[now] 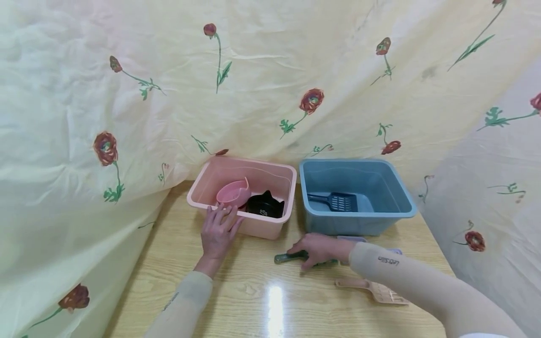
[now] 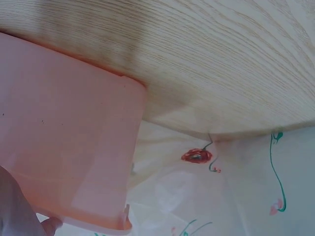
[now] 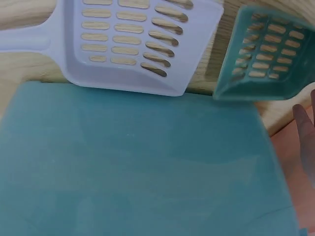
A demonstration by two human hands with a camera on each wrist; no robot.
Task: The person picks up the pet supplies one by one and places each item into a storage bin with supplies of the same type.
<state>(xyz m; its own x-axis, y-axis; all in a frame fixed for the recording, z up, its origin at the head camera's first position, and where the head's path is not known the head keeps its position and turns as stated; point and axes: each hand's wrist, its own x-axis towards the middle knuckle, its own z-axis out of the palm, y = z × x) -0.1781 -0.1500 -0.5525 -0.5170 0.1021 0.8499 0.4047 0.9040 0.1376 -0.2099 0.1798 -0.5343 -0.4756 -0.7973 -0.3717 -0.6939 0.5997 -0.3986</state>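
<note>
A pink bin (image 1: 262,229) stands on the table, and my left hand (image 1: 217,234) holds its near rim, fingertips over the edge and thumb on the outer side. Inside lie a pink bowl (image 1: 231,192) and a black cat-eared bowl (image 1: 266,205). My right hand (image 1: 319,249) pinches a green litter scoop (image 3: 268,54) around its neck, the handle pointing left. It is in front of the blue bin (image 1: 359,215), which holds a dark blue litter scoop (image 1: 340,202). Right beside the green scoop lies a lavender litter scoop (image 3: 128,78), partly hidden by my right arm in the head view.
A beige litter scoop (image 1: 355,283) lies on the wooden table (image 1: 236,291) at the front right, its head partly behind my right forearm. Floral cloth (image 1: 262,117) hangs behind the bins and along both sides. The two bins stand close together.
</note>
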